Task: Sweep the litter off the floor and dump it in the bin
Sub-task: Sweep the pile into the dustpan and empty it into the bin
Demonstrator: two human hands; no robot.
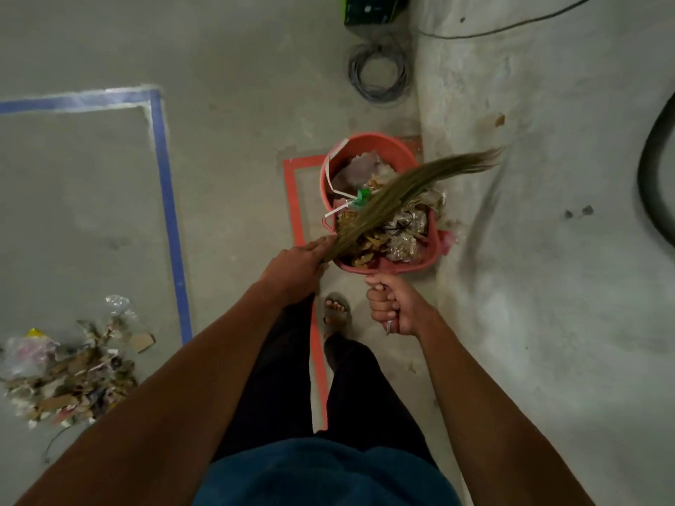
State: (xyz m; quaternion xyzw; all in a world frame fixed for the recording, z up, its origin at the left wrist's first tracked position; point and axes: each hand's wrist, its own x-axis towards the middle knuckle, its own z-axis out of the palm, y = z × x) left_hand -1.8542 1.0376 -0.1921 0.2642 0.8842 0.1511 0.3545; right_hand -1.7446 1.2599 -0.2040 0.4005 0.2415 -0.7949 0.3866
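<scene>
Dustpan (387, 261) held tipped over red bin (369, 147), presumably so its litter (387, 228) slides in; broom (401, 191) laid across load to push it off. Left hand (292, 268) wrapped round broom's bound end; right hand (391, 308) fisted on dustpan handle. Second pile (65, 378) remained on floor (237, 85), well apart

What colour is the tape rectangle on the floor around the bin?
Red-orange tape rectangle, close in colour to the bin; the head view shows it.

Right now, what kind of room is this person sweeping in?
Probably a workshop or storeroom, not a home: bare concrete floor marked with blue tape, and a coil of cable lying by the rough wall.
</scene>
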